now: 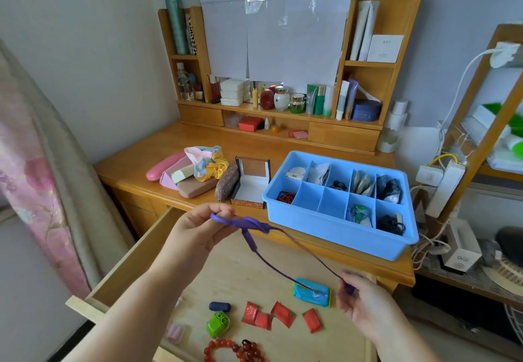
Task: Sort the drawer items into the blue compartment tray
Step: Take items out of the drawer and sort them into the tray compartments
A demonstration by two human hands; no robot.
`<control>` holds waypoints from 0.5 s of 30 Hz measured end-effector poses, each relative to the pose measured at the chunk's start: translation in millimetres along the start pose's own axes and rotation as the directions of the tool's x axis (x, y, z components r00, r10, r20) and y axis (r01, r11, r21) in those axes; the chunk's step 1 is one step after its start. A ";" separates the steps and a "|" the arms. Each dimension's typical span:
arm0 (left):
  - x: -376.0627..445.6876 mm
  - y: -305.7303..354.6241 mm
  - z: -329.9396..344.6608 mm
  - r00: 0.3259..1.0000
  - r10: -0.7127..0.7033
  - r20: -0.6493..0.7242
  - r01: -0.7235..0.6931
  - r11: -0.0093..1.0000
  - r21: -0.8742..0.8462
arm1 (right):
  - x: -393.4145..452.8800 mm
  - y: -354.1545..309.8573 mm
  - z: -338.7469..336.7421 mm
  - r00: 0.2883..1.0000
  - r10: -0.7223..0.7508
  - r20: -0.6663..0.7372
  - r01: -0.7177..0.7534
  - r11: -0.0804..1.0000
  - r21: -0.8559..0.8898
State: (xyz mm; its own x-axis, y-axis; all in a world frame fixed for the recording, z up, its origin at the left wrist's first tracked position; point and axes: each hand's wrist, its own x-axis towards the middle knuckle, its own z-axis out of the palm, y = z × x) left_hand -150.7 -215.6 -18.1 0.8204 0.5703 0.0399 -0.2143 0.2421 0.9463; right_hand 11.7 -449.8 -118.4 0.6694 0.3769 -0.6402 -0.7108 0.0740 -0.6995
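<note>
A purple elastic headband (pixel 256 230) is stretched between my hands above the open drawer (pixel 135 257). My left hand (pixel 202 227) pinches its knotted end near the desk's front edge. My right hand (pixel 358 295) grips the thin far end lower down, to the right. The blue compartment tray (pixel 336 232) sits on the desk to the right, with small items in several cells and the lower middle cells bare. In the drawer lie a blue packet (pixel 311 292), several red sachets (pixel 283 316), a green case (pixel 218 323), a dark blue capsule (pixel 219 306) and red bead bracelets (pixel 235 350).
On the desk's left lie glasses cases (pixel 181 176), scrunchies (pixel 209 162) and an open jewellery box (pixel 250 183). Cosmetics fill the back shelf (pixel 283 112). A side shelf (pixel 481 135) with cables and a power strip stands at the right. A curtain (pixel 36 169) hangs at the left.
</note>
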 end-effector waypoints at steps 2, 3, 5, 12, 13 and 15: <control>-2.2 2.3 14.3 1.000 -0.003 -0.020 0.005 0.996 0.088 | -5.6 2.9 6.7 0.997 -0.079 0.009 0.078 0.957 -0.279; -2.6 2.3 20.5 1.000 -0.009 -0.026 0.012 0.991 0.136 | -8.8 3.8 11.1 0.988 -0.150 0.037 0.152 0.892 -0.426; -3.1 1.7 32.3 0.999 -0.033 -0.007 0.033 0.980 0.195 | -18.0 3.8 22.5 0.938 -0.314 0.145 0.341 0.767 -0.544; -0.9 -14.7 58.7 0.994 -0.080 -0.071 0.106 0.845 0.525 | -67.7 -3.0 70.0 0.610 -0.493 0.620 0.786 0.479 -0.391; -0.4 -16.3 60.2 0.994 -0.078 -0.077 0.108 0.825 0.555 | -70.6 -2.3 74.6 0.596 -0.484 0.641 0.799 0.436 -0.414; 1.0 -19.1 60.8 0.994 -0.074 -0.084 0.110 0.782 0.614 | -71.1 0.1 78.7 0.595 -0.464 0.656 0.801 0.410 -0.437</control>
State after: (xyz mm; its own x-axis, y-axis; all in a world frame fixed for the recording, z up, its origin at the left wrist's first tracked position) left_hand -113.5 -267.4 -16.6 0.7867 0.6146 -0.0577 0.2484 -0.2295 0.9411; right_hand -53.0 -403.9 -47.9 0.5861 0.7959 0.1519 0.3394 -0.0709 -0.9380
